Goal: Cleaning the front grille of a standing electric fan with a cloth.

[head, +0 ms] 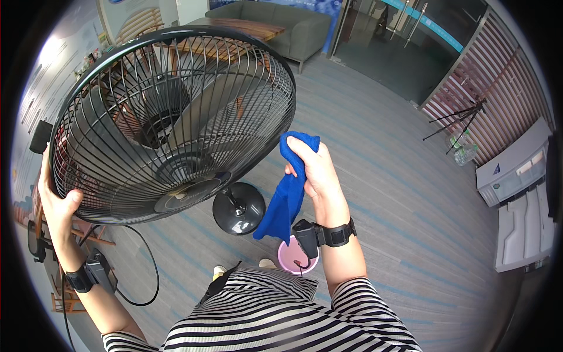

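Observation:
A large black pedestal fan with a wire cage point(184, 132) fills the left and middle of the view, its head tilted. Its round black base point(239, 208) rests on the floor below. My left hand point(57, 189) grips the cage's left rim, thumb on the front wires and fingers behind. In my right hand point(311, 165) is a blue cloth point(281, 202), pinched between thumb and fingers, with its loose end hanging down. That hand is just right of the cage's edge and looks apart from it. The fan's blades show dimly through the wires.
A pink basin point(297, 255) stands on the floor near my feet. A black cable point(154, 264) loops at lower left. Farther off are a wooden table point(264, 29), a grey sofa point(308, 31), glass doors point(396, 48), a black tripod point(462, 115), plastic bottles point(465, 154) and a white cabinet point(506, 167).

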`<state>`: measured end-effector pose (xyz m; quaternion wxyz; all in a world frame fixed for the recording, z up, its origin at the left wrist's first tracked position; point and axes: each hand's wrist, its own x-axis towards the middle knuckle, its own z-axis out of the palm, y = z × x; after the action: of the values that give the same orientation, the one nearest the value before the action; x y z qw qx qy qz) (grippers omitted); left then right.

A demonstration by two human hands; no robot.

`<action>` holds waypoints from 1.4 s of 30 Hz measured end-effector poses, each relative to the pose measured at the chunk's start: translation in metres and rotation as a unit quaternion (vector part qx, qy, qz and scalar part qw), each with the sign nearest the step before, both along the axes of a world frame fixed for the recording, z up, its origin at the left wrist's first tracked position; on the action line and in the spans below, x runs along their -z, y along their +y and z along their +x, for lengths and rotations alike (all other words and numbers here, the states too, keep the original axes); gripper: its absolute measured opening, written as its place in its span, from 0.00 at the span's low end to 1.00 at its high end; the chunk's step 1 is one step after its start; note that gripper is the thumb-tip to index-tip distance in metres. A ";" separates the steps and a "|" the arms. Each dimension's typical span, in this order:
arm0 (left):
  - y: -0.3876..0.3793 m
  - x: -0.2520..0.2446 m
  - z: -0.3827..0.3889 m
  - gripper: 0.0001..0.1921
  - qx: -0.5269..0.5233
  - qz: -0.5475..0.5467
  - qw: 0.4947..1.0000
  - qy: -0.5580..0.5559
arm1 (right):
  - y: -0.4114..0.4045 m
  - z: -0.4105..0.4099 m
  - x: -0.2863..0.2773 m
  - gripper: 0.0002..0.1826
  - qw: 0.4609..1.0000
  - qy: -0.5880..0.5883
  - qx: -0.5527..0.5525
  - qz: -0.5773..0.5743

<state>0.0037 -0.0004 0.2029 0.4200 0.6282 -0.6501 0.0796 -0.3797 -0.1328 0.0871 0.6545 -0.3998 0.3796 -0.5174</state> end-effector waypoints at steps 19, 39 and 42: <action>-0.003 -0.005 -0.009 0.51 0.010 0.008 0.999 -0.044 | -0.019 0.011 -0.011 0.12 0.976 0.196 0.045 -0.088; -0.004 -0.006 0.000 0.51 0.017 0.029 0.999 -0.036 | -0.019 -0.006 -0.013 0.11 0.974 0.086 -0.208 -0.021; -0.006 -0.005 -0.002 0.51 0.014 0.016 0.999 -0.024 | -0.021 -0.013 0.005 0.13 0.972 -0.068 -0.227 -0.007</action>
<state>0.0016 -0.0068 0.2081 0.3956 0.6235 -0.6699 0.0780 -0.3925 -0.1534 0.0818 0.7759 -0.4442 0.2299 -0.3844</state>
